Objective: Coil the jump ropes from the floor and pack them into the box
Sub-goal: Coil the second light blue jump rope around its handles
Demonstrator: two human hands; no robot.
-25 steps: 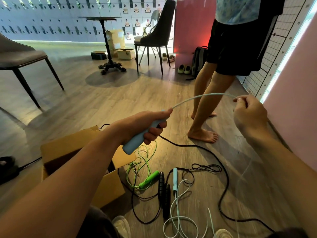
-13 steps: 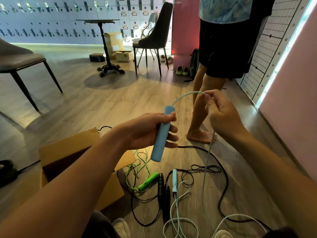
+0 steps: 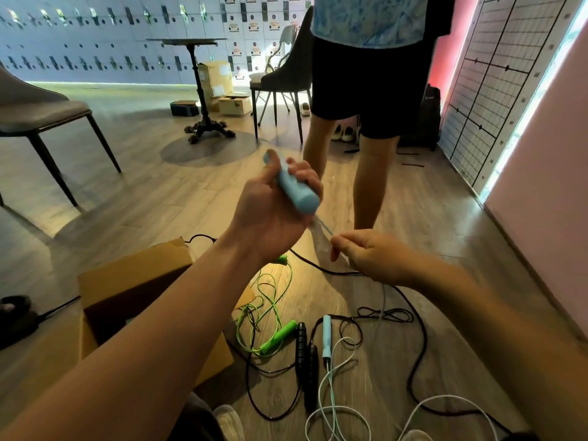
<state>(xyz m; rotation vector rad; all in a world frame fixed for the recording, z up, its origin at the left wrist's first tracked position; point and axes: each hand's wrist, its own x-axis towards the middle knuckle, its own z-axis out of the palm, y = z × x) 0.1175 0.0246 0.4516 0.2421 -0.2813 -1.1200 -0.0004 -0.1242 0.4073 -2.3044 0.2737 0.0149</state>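
Note:
My left hand (image 3: 273, 208) grips a light blue jump rope handle (image 3: 294, 192), raised above the floor with its butt end pointing toward me. Just below and to the right, my right hand (image 3: 372, 256) pinches the pale blue cord (image 3: 323, 229) that runs from that handle. The cord hangs down to loops on the floor (image 3: 337, 412), where the second blue handle (image 3: 326, 340) lies. A green jump rope (image 3: 276, 335) and a black jump rope (image 3: 302, 354) lie tangled beside it. An open cardboard box (image 3: 105, 281) stands under my left forearm.
A barefoot person in dark shorts (image 3: 372, 173) stands right behind the ropes. A pink wall (image 3: 541, 202) runs along the right. A grey chair (image 3: 41, 122) stands at the left; a pedestal table (image 3: 203, 90) and a dark chair (image 3: 286, 78) stand further back.
My left hand lifted and turned the blue handle so its butt end faces me. My right hand dropped from beside the handle's top to below it, drawing the cord down.

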